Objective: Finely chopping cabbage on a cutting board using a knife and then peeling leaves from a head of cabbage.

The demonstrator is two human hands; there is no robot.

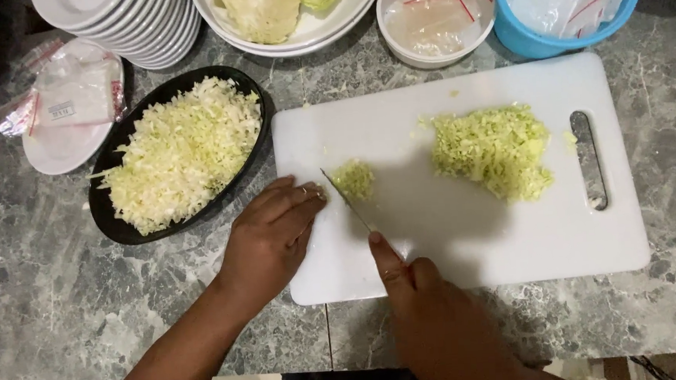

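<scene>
On the grey marble counter [43, 306] sits one white cutting board [464, 245], and it carries two heaps of chopped cabbage: a small heap [354, 179] near its left edge and a big heap [494, 151] toward the handle slot. Left of the board lies one black oval dish [112, 221], piled with more shredded cabbage [178, 152]. Along the back edge: one stack of white plates [125, 20], one white bowl of cabbage leaves [299, 34], one white bowl [423, 54] and one blue bowl [534, 41], each holding clear plastic bags, plus one white plate [62, 150] at far left with another bag on it. Two hands are at work. The left hand [267, 236] lies flat on the board's left edge, fingers together and stretched out, fingertips [315, 195] just beside the small heap. The right hand [416, 282] is wrapped around the handle of one knife [346, 199], index finger laid forward along the top of the blade; the blade's tip touches the small heap's left side, between it and the left fingertips.
</scene>
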